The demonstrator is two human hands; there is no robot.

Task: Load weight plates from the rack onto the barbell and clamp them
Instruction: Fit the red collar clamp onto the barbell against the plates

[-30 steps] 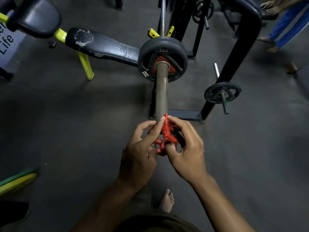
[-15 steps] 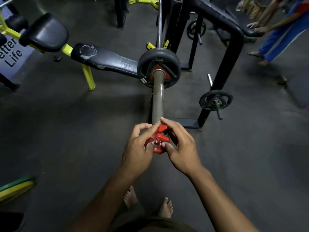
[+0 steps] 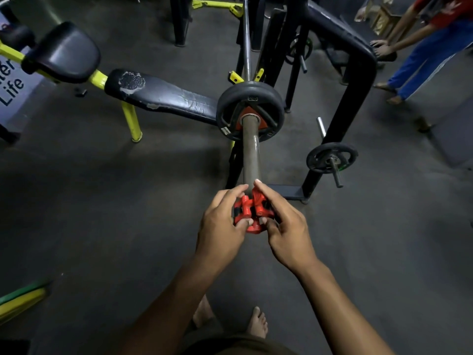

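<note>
A barbell sleeve (image 3: pixel 250 155) points toward me, with a black weight plate (image 3: pixel 249 94) seated far up it against a red collar face. At the near end of the sleeve sits a red clamp (image 3: pixel 252 211). My left hand (image 3: pixel 222 231) grips the clamp from the left, thumb under it. My right hand (image 3: pixel 286 226) holds it from the right, index finger lying over its lever. The clamp's lever lies folded down against its body. The sleeve's tip is hidden behind the clamp and my fingers.
A black plate rack (image 3: pixel 340 106) stands right of the bar, with a small plate (image 3: pixel 331 157) on a peg. A worn black bench (image 3: pixel 163 97) on yellow legs lies left. Another person in blue trousers (image 3: pixel 430 55) stands far right. My bare feet (image 3: pixel 257 322) are below.
The clamp's lever, upright a second ago, now lies folded down. My hands stay on the clamp at the sleeve's end. The view has tilted up, showing more of the rack.
</note>
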